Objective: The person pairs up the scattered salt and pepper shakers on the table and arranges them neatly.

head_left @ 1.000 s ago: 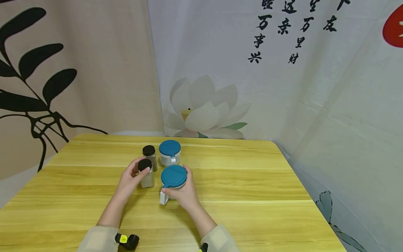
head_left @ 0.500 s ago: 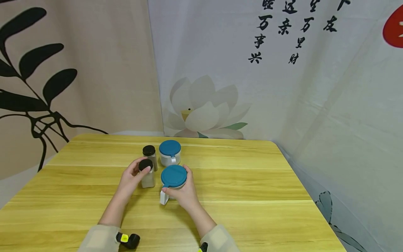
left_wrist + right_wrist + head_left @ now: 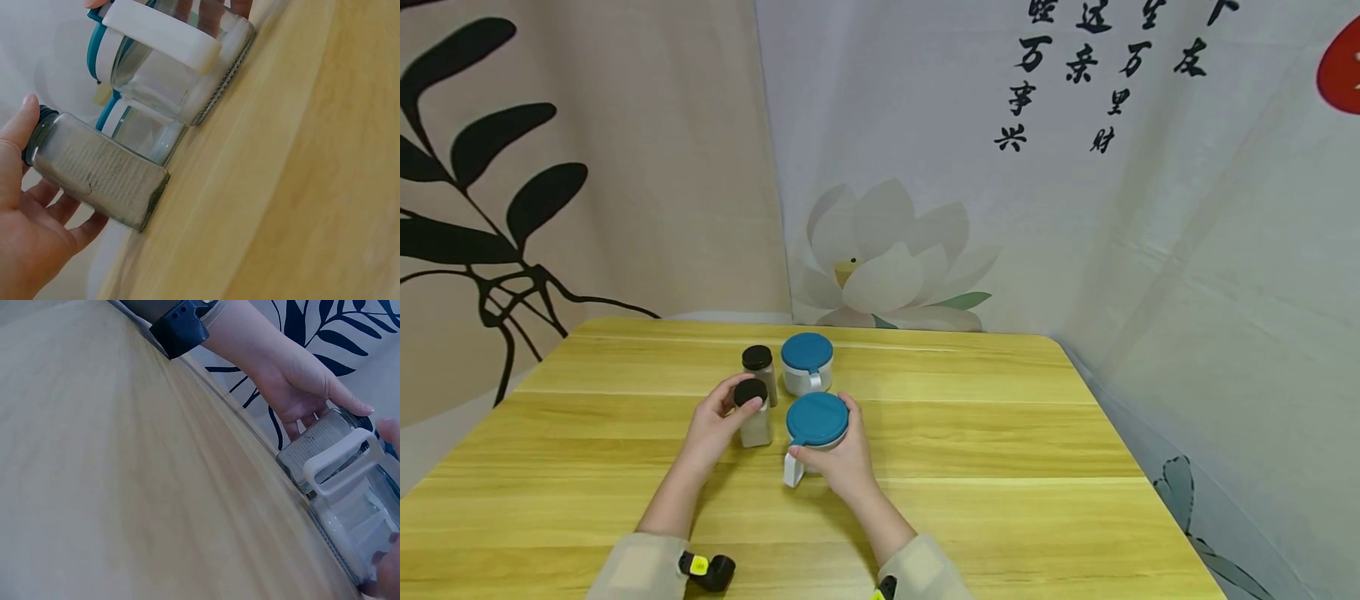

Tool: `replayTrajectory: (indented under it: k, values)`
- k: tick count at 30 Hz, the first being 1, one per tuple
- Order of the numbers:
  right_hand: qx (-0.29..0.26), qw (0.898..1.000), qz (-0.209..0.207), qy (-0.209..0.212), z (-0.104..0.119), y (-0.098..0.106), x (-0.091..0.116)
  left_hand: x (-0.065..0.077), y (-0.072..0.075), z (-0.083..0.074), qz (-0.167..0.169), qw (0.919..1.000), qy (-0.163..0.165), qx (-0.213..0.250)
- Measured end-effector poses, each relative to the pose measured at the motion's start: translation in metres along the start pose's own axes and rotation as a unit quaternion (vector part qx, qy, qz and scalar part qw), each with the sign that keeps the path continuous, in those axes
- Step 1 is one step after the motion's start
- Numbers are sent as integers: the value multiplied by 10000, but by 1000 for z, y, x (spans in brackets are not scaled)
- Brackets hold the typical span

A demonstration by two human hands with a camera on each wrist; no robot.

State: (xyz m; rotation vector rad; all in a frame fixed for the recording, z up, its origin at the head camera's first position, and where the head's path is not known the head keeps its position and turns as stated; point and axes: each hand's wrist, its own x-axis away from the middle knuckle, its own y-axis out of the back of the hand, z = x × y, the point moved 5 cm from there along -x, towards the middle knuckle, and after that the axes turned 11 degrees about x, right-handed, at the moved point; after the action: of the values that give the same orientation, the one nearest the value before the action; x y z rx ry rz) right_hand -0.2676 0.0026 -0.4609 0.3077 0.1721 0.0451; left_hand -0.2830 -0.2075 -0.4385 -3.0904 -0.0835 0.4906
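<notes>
A square glass spice jar (image 3: 756,430) with a black lid stands on the table, my left hand (image 3: 709,427) gripping it near the top with thumb and fingers. In the left wrist view this spice jar (image 3: 103,172) shows printed text and greyish contents. To its right, my right hand (image 3: 850,460) holds a glass seasoning jar (image 3: 817,418) with a blue lid, thumb close to the lid's tab. The seasoning jar's white handle (image 3: 344,464) points toward me, and something white lies in its bottom. Both held jars are upright, bases at the tabletop.
Behind the held jars stand a second black-lidded jar (image 3: 758,360) and a second blue-lidded jar (image 3: 807,353), side by side. The wooden table (image 3: 1000,450) ends at a back edge before a printed curtain (image 3: 917,108).
</notes>
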Motion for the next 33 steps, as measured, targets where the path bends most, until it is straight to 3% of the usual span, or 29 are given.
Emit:
replayTrajectory:
  k: [15,33]
  values:
    - [111,9998,6,159,1,3,0,0,2,0,-34,9995,116,-305]
    - [71,9998,58,162,-1,8,-2,2,1,0,-22,9992,312,-259]
